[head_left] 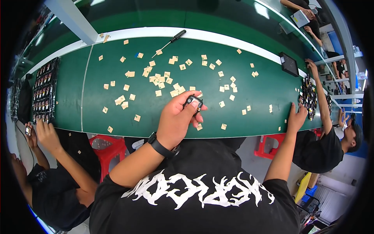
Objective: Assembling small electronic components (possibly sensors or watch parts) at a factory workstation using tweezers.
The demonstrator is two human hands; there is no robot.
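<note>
My left hand (175,119) is closed around a small black casing (190,100) with rounded corners and a round, lens-like spot. The thumb presses on its face, and the fingers wrap behind it over the table's near side. A dark watch (159,146) sits on that wrist. Off to the right, my right hand (297,117) rests by the table's near edge, fingers apart and nothing visible in them. Just beyond it lies a heap of small black parts (309,95). Many small beige paper squares (156,80) are strewn over the green table (93,84).
A black-handled screwdriver (177,36) lies near the far white rail. An open black box (289,64) stands at the far right, a black tray of parts (44,91) at the left. Co-workers sit on both sides; one's arm (321,93) reaches over the heap. Red stools (109,150) stand below.
</note>
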